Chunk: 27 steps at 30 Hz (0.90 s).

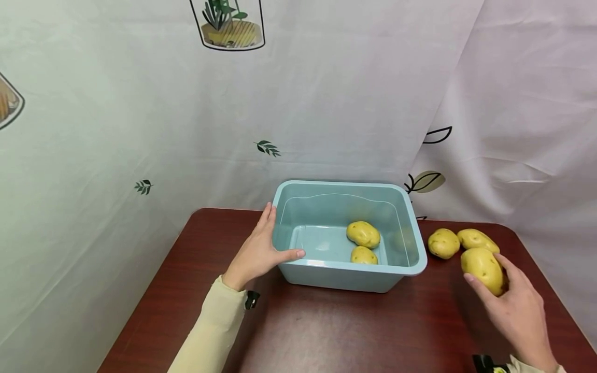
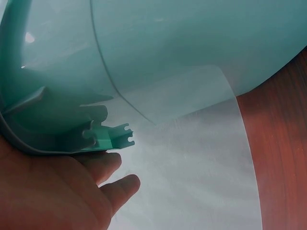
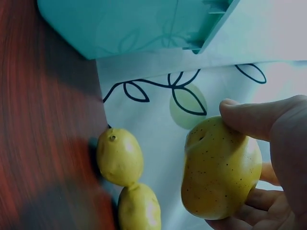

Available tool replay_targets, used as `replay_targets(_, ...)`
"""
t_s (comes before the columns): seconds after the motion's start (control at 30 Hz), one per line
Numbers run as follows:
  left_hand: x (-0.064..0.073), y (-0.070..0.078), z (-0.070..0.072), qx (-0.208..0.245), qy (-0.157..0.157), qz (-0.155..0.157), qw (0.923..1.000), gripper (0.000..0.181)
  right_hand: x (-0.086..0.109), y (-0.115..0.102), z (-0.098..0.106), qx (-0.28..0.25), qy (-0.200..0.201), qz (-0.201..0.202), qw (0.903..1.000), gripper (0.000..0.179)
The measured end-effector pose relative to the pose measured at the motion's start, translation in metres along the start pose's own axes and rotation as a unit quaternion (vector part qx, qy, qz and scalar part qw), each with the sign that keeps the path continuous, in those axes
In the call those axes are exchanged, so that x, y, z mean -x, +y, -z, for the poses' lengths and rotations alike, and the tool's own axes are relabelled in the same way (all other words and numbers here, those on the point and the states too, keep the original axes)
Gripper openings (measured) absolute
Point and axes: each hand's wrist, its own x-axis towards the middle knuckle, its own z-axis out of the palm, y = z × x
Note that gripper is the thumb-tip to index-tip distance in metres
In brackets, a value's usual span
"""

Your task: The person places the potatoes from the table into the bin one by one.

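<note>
Held potato (image 1: 480,269), yellow & biggish, sits btwn thumb & fingers of R hand (image 1: 521,306), off to the R of the bin. Grip part-closed, only as wide as the potato itself. Head view: thumb on its near-L side, fingers on its R side, far end poking out past the fingertips. R wrist view: thumb tip on upper end, fingers tucked behind/under lower end, most of the speckled skin exposed. Looks lifted clear of the table (image 1: 354,331).

Just beyond it: round potato (image 1: 443,243) & longer potato (image 1: 477,239), side by side on the tabletop, touching in R wrist view.

Next, L of those: blue bin (image 1: 340,278) w/ 2 potatoes inside, both R of ctr: rear potato (image 1: 364,234) & front potato (image 1: 364,255), the latter partly hidden by front rim. L hand (image 1: 255,254) at bin's front-L corner, spread wide, thumb laid on front rim, fingers straight along outside of L wall. Pale sleeve (image 1: 210,326) on L arm; printed cloth (image 1: 345,103) behind.
</note>
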Motion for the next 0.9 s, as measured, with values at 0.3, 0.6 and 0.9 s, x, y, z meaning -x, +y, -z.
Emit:
replay_targets(0.3, 0.000, 0.001, 0.000, 0.002, 0.002, 0.002, 1.0000, 0.127, 0.001, -0.009, -0.002, -0.010, 0.009, 0.002, 0.9999, 0.078)
replay_targets(0.6, 0.000, 0.000, 0.000, -0.002, 0.002, 0.003, 1.0000, 0.129, -0.001, -0.018, -0.003, -0.016, 0.021, 0.005, 0.9996, 0.078)
replay_targets(0.9, -0.001, -0.001, -0.001, -0.005, 0.001, 0.001, 1.0000, 0.132, -0.003, -0.026, -0.002, -0.021, 0.022, 0.009, 0.9995, 0.077)
